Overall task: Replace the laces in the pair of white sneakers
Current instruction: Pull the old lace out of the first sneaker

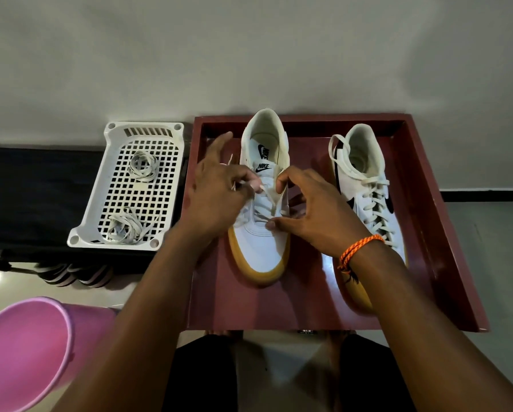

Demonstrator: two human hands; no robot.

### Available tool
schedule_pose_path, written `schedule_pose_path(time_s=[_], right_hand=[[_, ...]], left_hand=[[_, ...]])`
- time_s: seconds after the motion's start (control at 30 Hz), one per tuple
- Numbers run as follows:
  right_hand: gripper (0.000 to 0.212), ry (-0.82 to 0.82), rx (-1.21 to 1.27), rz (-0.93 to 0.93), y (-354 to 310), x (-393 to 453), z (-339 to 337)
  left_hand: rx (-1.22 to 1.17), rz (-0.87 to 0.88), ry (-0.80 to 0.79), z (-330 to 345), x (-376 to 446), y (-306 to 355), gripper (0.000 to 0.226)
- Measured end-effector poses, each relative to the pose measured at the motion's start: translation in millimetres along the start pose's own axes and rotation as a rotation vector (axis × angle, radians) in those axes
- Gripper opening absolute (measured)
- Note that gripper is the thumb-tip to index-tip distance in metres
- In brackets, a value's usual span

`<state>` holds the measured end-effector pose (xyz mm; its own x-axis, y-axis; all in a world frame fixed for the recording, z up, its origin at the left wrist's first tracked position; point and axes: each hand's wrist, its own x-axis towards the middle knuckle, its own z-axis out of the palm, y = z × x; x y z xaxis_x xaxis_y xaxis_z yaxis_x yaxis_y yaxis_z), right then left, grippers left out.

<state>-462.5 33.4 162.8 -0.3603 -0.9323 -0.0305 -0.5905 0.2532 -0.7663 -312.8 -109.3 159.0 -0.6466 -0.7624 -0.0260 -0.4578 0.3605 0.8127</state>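
Main risk: the lace end (pixel 243 183) pinched in the left hand (pixel 216 185) is thin and pale against the upper; if the pinch slackens during threading, the tip may slip back out of the eyelet, or be fed through the wrong hole and skew the pattern. A second risk: the near sneaker (pixel 262 203) stands loose in the red tray (pixel 445 233), so a hard pull could drag or tip it.

The near sneaker sits at the tray's centre-left, toe toward six o'clock, only partly laced. The left hand is at its nine o'clock side, fingers closed on the lace. The right hand (pixel 311 209) is at its three o'clock side, fingers curled round the eyelet flap, thumb touching the vamp. The far sneaker (pixel 365 197), fully laced, stands at three o'clock, apart from both hands. Two lace bundles (pixel 143 166) lie in the white basket (pixel 112 185) at nine o'clock.
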Motion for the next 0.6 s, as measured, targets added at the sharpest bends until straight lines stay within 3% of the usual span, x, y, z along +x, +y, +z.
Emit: schedule_pose_path(time_s=[0.1,0.33,0.5,0.57,0.6], right_hand=[[0.057,-0.004,0.002,0.008,2,0,2],[0.057,0.001,-0.007,0.003,2,0,2],[0.057,-0.004,-0.009,0.012,1,1,1],[0.057,-0.005,-0.009,0.012,-1,1,1],[0.056,-0.004,-0.011,0.010,-1,1,1]], left_hand=[[0.032,0.025,0.056,-6,3,-5,0.030],[0.386,0.025,-0.182,15,-15,9,0.017],[0.227,0.068,-0.141,7,-6,2,0.014],[0.065,0.018,-0.054,-1,-1,-3,0.002],[0.017,0.008,-0.005,-4,2,-5,0.009]])
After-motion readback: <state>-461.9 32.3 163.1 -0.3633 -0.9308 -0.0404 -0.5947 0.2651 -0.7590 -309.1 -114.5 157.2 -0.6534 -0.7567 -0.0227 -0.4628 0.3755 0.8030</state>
